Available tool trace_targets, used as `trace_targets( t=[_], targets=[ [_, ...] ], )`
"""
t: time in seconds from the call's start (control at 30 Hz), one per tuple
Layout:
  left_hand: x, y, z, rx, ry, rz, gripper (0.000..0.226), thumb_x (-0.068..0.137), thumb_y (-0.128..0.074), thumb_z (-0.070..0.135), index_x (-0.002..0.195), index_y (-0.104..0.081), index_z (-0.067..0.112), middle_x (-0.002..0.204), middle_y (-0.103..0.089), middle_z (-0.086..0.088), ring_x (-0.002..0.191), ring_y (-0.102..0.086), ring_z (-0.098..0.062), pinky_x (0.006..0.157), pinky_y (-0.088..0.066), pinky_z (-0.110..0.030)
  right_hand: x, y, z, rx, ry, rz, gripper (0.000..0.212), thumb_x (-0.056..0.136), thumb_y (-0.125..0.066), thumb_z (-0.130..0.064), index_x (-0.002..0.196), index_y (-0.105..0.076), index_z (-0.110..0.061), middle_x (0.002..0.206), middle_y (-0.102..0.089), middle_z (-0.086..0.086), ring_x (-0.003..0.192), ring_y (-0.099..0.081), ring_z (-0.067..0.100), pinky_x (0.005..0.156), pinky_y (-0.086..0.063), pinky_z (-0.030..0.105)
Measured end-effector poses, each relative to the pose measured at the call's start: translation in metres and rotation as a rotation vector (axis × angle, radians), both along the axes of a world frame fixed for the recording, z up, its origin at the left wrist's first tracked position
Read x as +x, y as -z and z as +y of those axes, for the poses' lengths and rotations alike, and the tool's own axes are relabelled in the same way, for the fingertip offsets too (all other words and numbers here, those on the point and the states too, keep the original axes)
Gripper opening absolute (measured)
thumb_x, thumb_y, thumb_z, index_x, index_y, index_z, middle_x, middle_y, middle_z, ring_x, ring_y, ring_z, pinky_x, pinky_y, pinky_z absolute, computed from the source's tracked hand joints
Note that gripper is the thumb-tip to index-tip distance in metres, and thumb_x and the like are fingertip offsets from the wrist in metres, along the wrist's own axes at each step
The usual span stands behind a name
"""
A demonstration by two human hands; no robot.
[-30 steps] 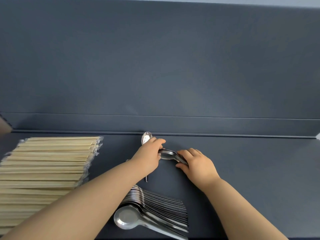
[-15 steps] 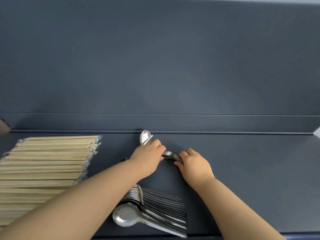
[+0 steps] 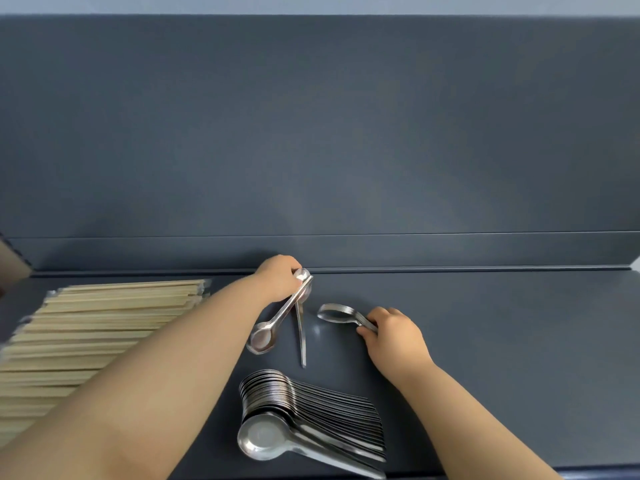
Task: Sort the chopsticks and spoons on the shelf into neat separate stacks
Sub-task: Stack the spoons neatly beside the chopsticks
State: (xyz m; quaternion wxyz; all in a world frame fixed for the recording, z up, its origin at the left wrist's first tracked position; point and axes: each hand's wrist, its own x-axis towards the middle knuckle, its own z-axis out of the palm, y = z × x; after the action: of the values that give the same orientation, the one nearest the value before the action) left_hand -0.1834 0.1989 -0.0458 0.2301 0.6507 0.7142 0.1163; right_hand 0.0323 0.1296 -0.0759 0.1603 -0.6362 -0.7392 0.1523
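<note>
A first spoon (image 3: 277,320) is pinched by the end of its handle in the left hand (image 3: 278,282), close to the back edge of the shelf (image 3: 502,341), about midway along it. Its bowl is turned toward the front edge and hangs low over the shelf; whether it touches cannot be told. A second spoon (image 3: 300,327) is crossed with it just below the fingers. Its bowl is set against those fingers and its handle is pointed straight at the front edge. Whether this one is also gripped cannot be told.

Just to the right, a small nested bunch (image 3: 337,313) of spoons is held by the handles in the curled fingers of the right hand (image 3: 391,332). The bowls are turned left and kept apart from the second spoon.

Nearer the front edge, a long spoon stack (image 3: 311,407) is laid on the shelf, with bowls to the left and handles fanned to the right.

At the left end of the shelf, chopsticks (image 3: 104,317) in clear sleeves are piled lengthwise, well apart from the spoons and partly hidden by the left forearm.
</note>
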Motion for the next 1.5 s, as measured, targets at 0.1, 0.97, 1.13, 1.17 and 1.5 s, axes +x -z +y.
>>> trace_targets(
  t=[0.1, 0.97, 1.13, 1.17, 1.5],
  targets=[
    [0.003, 0.001, -0.002, 0.055, -0.085, -0.142, 0.008, 0.083, -0.054, 0.011, 0.081, -0.06, 0.016, 0.085, -0.068, -0.009, 0.074, -0.062, -0.028, 0.073, -0.056, -0.04, 0.001, -0.004, 0.0, -0.027, 0.03, 0.061, 0.02, 0.091, -0.055, -0.03, 0.092, -0.059, -0.01, 0.088, -0.054, 0.004, 0.079, -0.052, 0.023, 0.068, -0.044, 0.031],
    [-0.009, -0.02, -0.052, 0.324, -0.016, -0.88, 0.025, 0.09, -0.053, 0.0, 0.094, -0.053, 0.024, 0.099, -0.059, -0.004, 0.1, -0.061, -0.024, 0.085, -0.055, -0.036, -0.067, -0.052, 0.026, -0.139, -0.166, 0.376, 0.014, 0.092, -0.055, -0.029, 0.101, -0.059, -0.019, 0.089, -0.056, -0.002, 0.076, -0.053, 0.014, 0.065, -0.037, 0.017],
    [-0.035, -0.019, -0.05, 0.14, -0.007, -0.642, 0.018, 0.098, -0.038, 0.04, 0.102, -0.051, 0.029, 0.105, -0.055, 0.01, 0.096, -0.056, -0.006, 0.087, -0.049, -0.027, -0.068, -0.049, 0.026, -0.21, -0.185, 0.296, 0.023, 0.093, -0.05, -0.024, 0.071, -0.051, -0.025, 0.069, -0.059, -0.004, 0.059, -0.049, 0.008, 0.047, -0.035, 0.015],
    [-0.043, -0.017, -0.049, 0.134, -0.048, -0.565, 0.023, 0.097, -0.037, 0.045, 0.105, -0.053, 0.031, 0.109, -0.056, 0.011, 0.103, -0.055, -0.008, 0.091, -0.047, -0.03, -0.066, -0.048, 0.027, -0.205, -0.165, 0.289, 0.022, 0.093, -0.05, -0.024, 0.072, -0.053, -0.021, 0.07, -0.06, -0.002, 0.058, -0.048, 0.009, 0.045, -0.034, 0.014],
    [-0.03, 0.004, -0.048, -0.019, -0.254, -0.356, 0.018, 0.094, -0.046, 0.007, 0.081, -0.055, 0.016, 0.074, -0.069, -0.011, 0.068, -0.07, -0.022, 0.063, -0.058, -0.029, -0.051, -0.037, 0.016, -0.312, -0.094, 0.3, 0.028, 0.095, -0.047, -0.025, 0.068, -0.05, -0.018, 0.063, -0.055, -0.004, 0.054, -0.049, 0.012, 0.053, -0.04, 0.022]
  ],
)
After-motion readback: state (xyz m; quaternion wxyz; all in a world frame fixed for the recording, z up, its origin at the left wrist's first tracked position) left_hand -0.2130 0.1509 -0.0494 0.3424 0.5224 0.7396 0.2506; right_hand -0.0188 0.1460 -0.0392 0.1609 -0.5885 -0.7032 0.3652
